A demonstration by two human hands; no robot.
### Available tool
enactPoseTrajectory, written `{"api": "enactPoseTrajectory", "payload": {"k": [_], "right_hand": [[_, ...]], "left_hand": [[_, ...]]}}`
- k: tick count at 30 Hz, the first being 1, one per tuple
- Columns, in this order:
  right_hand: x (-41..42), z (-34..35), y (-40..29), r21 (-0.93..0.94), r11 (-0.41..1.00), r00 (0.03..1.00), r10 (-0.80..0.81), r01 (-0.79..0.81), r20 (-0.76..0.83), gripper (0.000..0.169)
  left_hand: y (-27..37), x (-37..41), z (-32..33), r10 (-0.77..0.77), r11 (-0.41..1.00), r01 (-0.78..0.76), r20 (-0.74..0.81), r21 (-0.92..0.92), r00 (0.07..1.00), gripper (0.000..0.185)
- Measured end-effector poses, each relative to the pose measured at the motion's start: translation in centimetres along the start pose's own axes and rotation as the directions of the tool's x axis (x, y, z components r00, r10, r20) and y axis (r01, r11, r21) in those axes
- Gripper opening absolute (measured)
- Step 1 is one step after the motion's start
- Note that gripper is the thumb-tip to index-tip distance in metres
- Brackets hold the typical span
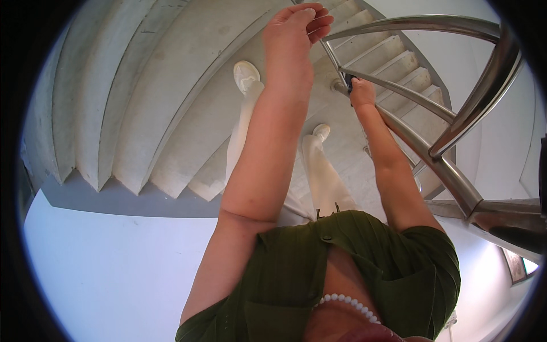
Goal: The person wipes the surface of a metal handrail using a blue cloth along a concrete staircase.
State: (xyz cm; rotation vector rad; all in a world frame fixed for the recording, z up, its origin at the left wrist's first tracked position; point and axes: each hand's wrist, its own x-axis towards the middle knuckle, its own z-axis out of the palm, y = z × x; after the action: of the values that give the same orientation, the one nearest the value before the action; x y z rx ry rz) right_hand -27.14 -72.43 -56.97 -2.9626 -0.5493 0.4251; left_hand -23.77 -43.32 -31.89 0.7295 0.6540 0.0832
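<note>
My left hand [301,21] is raised at the top of the view, near the end of the curved upper handrail [410,22]. Its fingers are loosely curled with gaps between them, and nothing shows in it. Lower down, my right hand [363,91] grips a small dark object [350,82] beside the lower metal rail [401,124]. Most of that object is hidden by the hand and the rail, so its kind is unclear. The polished metal railing [474,94] curves along my right side.
Winding concrete steps [166,98] fan out on the left, above a white wall [119,265]. More steps [397,55] lie beyond the railing. My feet in white shoes [246,75] stand apart on the stairs. A thick metal tube [508,218] is close by my right shoulder.
</note>
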Motion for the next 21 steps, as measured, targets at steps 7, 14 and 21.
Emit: {"api": "enactPoseTrajectory", "payload": {"k": [7, 14, 21], "right_hand": [[-0.4, 2.9, -1.8, -0.421, 0.905, 0.829, 0.192, 0.056, 0.524, 0.024], [3.1, 3.2, -2.5, -0.491, 0.871, 0.579, 0.413, -0.026, 0.702, 0.036], [4.4, 8.1, 2.8, -0.450, 0.891, 0.652, 0.379, -0.066, 0.656, 0.040]], "left_hand": [[-0.5, -1.0, -0.3, 0.024, 0.999, -0.024, -0.004, 0.026, 1.000, 0.021], [0.1, -3.0, -0.2, 0.019, 0.992, -0.019, -0.005, 0.124, 1.000, 0.020], [0.1, -3.7, -1.8, 0.014, 0.990, -0.006, -0.058, 0.140, 0.998, 0.021]]}}
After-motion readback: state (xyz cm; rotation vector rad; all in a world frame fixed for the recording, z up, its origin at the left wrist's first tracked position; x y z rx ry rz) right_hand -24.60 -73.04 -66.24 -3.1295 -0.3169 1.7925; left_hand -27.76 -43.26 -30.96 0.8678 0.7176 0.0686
